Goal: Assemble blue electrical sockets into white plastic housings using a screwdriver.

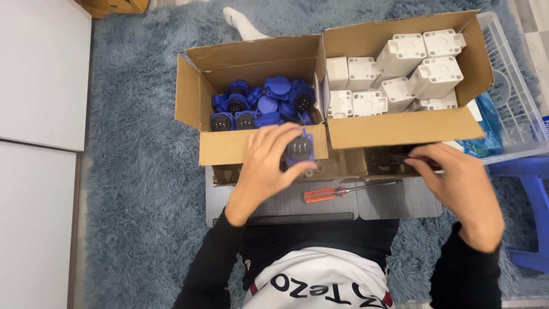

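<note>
My left hand (267,166) holds a blue socket part (298,150) with a dark round face, just in front of the left cardboard box (260,147). That box is full of several more blue sockets (263,104). My right hand (460,186) reaches under the front flap of the right cardboard box (400,129), fingers pinched on something small and dark that I cannot make out. The right box holds several white plastic housings (400,74).
An orange-handled screwdriver (343,191) lies on a grey board (394,203) across my lap. A low open box (354,163) sits under the flaps. A clear plastic crate (514,97) and blue stool (529,212) stand right; white panels (40,74) left, on blue shag carpet.
</note>
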